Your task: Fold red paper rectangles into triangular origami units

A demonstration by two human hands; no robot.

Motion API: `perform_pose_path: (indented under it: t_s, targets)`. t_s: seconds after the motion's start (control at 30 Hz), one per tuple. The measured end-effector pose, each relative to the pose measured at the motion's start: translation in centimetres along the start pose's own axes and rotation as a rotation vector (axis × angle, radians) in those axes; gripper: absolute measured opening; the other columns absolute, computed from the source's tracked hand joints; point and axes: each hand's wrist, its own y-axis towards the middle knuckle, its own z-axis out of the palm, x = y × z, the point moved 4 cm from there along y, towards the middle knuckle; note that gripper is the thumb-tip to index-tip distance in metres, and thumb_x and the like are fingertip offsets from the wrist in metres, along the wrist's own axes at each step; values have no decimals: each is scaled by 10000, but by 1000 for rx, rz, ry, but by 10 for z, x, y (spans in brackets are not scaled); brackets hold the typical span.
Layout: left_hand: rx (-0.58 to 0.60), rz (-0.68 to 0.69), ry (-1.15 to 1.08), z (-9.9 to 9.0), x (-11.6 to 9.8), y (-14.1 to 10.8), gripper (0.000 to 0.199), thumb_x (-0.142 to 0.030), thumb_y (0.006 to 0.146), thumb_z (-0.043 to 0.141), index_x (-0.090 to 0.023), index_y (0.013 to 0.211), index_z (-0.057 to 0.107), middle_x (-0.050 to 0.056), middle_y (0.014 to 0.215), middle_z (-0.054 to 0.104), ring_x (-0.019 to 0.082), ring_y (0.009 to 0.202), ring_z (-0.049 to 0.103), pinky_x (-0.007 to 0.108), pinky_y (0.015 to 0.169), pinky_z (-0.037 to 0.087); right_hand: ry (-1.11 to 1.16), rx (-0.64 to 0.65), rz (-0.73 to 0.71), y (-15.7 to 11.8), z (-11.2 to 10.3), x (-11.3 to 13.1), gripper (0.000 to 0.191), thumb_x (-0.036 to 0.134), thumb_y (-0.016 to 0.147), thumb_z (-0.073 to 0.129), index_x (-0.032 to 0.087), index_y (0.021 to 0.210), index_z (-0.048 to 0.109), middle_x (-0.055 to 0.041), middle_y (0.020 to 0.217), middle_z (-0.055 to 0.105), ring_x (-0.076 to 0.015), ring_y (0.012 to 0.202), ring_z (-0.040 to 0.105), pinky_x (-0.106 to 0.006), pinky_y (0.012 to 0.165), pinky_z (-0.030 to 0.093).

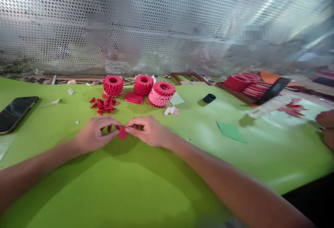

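A small red paper piece [122, 133] is pinched at its two sides between my hands, above the green table [125, 193]. My left hand [97, 134] grips its left edge with thumb and fingertips. On the opposite edge, the thumb and forefinger of my right hand [146, 130] are closed. Just behind my left hand lies a pile of folded red paper pieces [105, 105]. A stack of red paper squares [134, 97] sits between a red ring-shaped paper roll [113, 86] and a pink-and-red one [161, 94]; another red roll [143, 85] stands behind.
A phone [17, 114] lies at the far left. Toward the right are a dark cylinder [209, 98], a green paper sheet [231, 131] and a tray of red rolls [237, 83]. Another person's hand [326, 127] shows at the right edge. A perforated metal screen [156, 22] stands behind.
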Motion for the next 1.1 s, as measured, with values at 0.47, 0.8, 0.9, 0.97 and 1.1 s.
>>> perform_pose_path:
  t_s: [0.47,0.8,0.9,0.97,1.1]
  targets:
    - [-4,-15,8,2,1,-3,177,-234,900,600,-169,894,764,55,828,762,155,690,682,234,576,561,-165,15,-65,-2,2,5,199,279,934,590,170,951,756,-35,858,772,-135,685,637,-246,626,397]
    - [-13,-64,46,1,4,0,285,-314,961,527,-139,876,734,58,813,746,154,660,670,238,550,516,-216,-2,-81,-2,1,7,199,263,934,582,164,944,754,-41,848,769,-132,669,630,-244,629,395]
    - [27,-62,43,3,3,1,258,-312,945,550,-143,871,731,50,797,735,157,661,661,246,571,514,-224,17,-88,-2,3,7,198,256,937,576,169,950,754,-43,860,769,-133,671,628,-246,637,397]
    - [35,-66,36,4,3,1,247,-290,940,545,-140,862,725,56,802,733,163,682,664,250,584,516,-211,17,-83,-2,4,8,202,264,940,575,174,946,755,-42,864,770,-133,672,628,-246,638,398]
    - [22,-101,71,4,3,2,263,-286,940,523,-138,820,703,57,776,720,165,656,646,246,548,488,-157,-2,-55,-1,3,7,222,305,942,577,171,939,755,-41,858,771,-127,656,622,-241,615,395]
